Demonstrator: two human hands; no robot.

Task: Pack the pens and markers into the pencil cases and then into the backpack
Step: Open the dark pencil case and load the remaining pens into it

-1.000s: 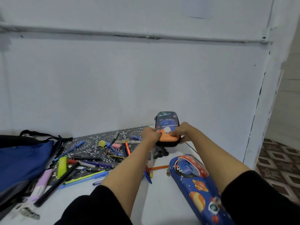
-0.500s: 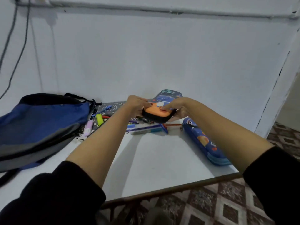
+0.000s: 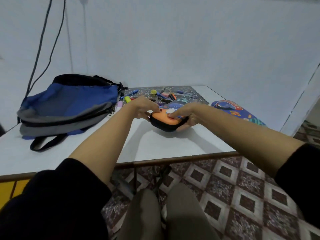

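Observation:
A pencil case (image 3: 167, 119) with an orange near end and a dark blue top is held just above the white table (image 3: 164, 144). My left hand (image 3: 145, 108) grips its left side, thumb on top. My right hand (image 3: 186, 115) grips its right side, fingers under it. A second blue pencil case (image 3: 237, 112) with planets lies flat at the right. Several pens and markers (image 3: 164, 96) lie scattered on a dark patterned mat (image 3: 195, 94) at the back. A blue and grey backpack (image 3: 69, 104) lies at the left.
A white wall stands right behind the table. Black cables (image 3: 43, 44) hang down it above the backpack. The table's brown front edge (image 3: 173, 160) runs across the view, with my legs and a tiled floor (image 3: 233, 196) below.
The pencil case has come nearer to me in both hands, away from the mat. The view has dropped and pulled back, showing the table edge, floor and my legs.

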